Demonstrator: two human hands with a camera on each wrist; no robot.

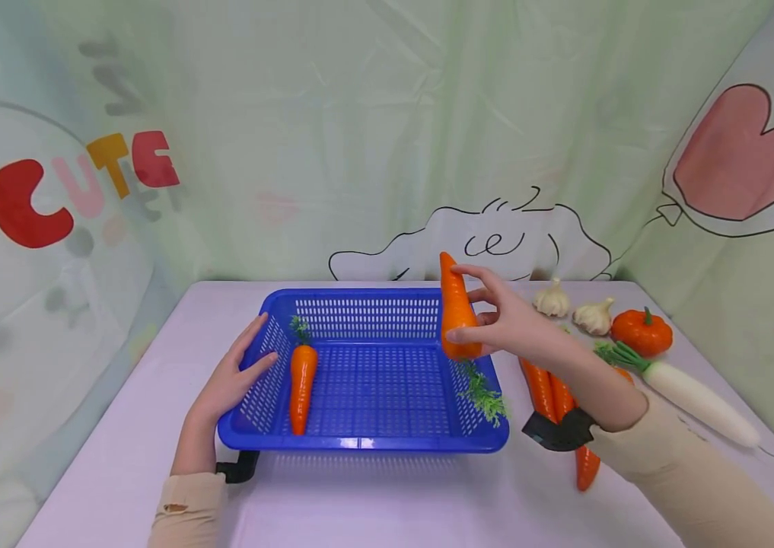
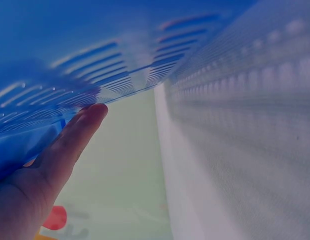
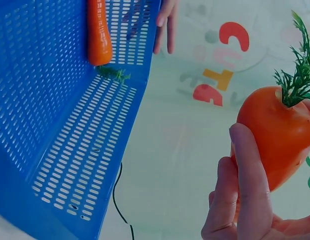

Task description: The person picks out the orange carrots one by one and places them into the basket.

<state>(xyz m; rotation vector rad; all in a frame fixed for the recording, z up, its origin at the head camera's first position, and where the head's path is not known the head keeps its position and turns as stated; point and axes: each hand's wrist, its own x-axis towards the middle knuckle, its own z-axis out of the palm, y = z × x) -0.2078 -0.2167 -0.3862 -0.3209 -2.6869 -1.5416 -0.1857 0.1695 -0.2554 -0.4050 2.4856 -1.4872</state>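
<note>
Rt hand (image 1: pixel 506 320) grips carrot (image 1: pixel 457 308) near-vert., tip up

a small curtained booth, apparently a makeshift staging set-up: pale green printed curtains (image 1: pixel 291 152) enclose the left, far and right sides, with colourful "cute" lettering (image 1: pixel 113 157) left, a heart balloon print (image 1: pixel 736 171) right, around a white-topped counter (image 1: pixel 332 510).

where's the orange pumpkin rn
In the head view, the orange pumpkin sits on the right side of the table, beside a garlic bulb and behind the white radish.
</note>
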